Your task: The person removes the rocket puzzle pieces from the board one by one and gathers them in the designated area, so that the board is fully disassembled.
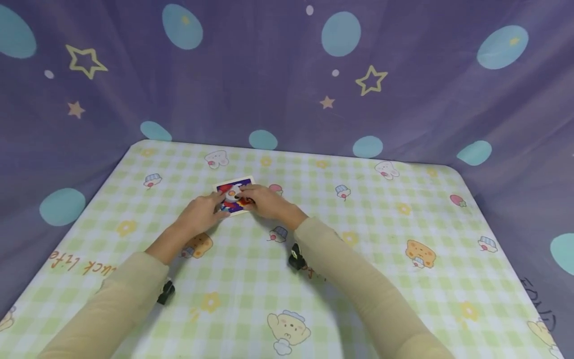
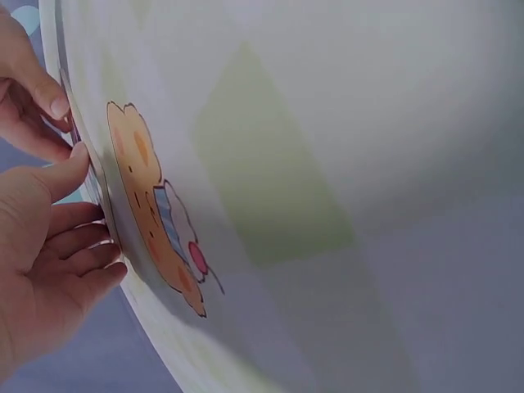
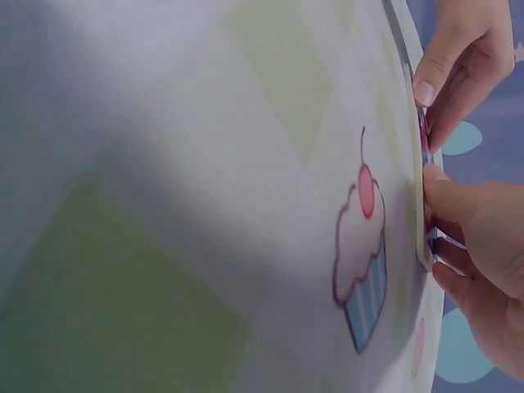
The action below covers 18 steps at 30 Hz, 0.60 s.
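A small square picture card [image 1: 234, 195] with red, blue and white print lies flat on the checked tablecloth [image 1: 358, 239], towards the far left of the middle. My left hand [image 1: 218, 205] holds its near left edge, thumb on top and fingers curled against the side. My right hand [image 1: 247, 193] grips the card from the right, with the thumb pressed on its face. The left wrist view shows the left hand [image 2: 82, 196] at the thin card edge [image 2: 88, 176]. In the right wrist view, the right hand [image 3: 438, 221] pinches the card [image 3: 423, 237], and the left hand's fingers [image 3: 426, 86] touch its far end.
Purple cloth with stars and dots [image 1: 287, 75] hangs behind and along both sides of the table. The tablecloth carries printed bears and cupcakes. A black wrist-camera mount [image 1: 296, 258] sits under the right forearm and another [image 1: 165, 291] under the left.
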Each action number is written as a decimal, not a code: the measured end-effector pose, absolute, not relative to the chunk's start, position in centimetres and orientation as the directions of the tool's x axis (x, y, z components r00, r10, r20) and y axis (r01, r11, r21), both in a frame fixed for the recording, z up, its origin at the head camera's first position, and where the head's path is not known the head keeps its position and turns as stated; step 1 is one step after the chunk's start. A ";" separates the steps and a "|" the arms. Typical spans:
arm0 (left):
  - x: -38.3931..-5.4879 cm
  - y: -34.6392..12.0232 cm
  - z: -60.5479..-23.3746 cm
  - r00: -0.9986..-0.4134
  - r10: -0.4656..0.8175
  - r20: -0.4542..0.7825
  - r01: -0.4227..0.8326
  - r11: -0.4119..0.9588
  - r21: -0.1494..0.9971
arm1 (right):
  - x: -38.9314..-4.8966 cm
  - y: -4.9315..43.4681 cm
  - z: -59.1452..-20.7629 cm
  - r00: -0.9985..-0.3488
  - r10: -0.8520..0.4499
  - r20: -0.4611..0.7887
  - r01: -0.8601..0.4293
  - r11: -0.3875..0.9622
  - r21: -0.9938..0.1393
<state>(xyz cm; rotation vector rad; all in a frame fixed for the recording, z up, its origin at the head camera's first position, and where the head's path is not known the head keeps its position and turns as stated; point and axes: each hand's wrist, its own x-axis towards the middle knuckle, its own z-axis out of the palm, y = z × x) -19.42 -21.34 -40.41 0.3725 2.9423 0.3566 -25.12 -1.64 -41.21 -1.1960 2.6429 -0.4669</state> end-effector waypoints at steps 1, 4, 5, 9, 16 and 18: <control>-19.4 -21.3 -40.3 -0.956 0.268 -0.123 0.230 0.938 0.260 | -25.1 -1.4 -41.1 -0.651 -0.756 -0.061 -0.688 0.623 -0.374; -19.2 -20.8 -40.1 -0.947 0.294 -0.129 0.250 0.927 0.278 | -24.7 -0.5 -40.9 -0.656 -0.749 -0.090 -0.675 0.636 -0.374; -19.2 -20.6 -40.1 -0.943 0.305 -0.131 0.261 0.925 0.276 | -24.6 -0.1 -40.8 -0.655 -0.750 -0.093 -0.677 0.637 -0.369; -19.0 -19.7 -39.9 -0.928 0.349 -0.134 0.309 0.917 0.252 | -24.0 1.4 -40.8 -0.649 -0.755 -0.092 -0.687 0.634 -0.354; -18.9 -17.9 -40.3 -0.906 0.395 -0.152 0.335 0.888 0.314 | -22.7 3.6 -40.6 -0.665 -0.741 -0.094 -0.680 0.653 -0.334; -18.8 -17.4 -40.4 -0.901 0.408 -0.150 0.342 0.879 0.333 | -22.2 4.2 -40.5 -0.675 -0.731 -0.098 -0.669 0.663 -0.337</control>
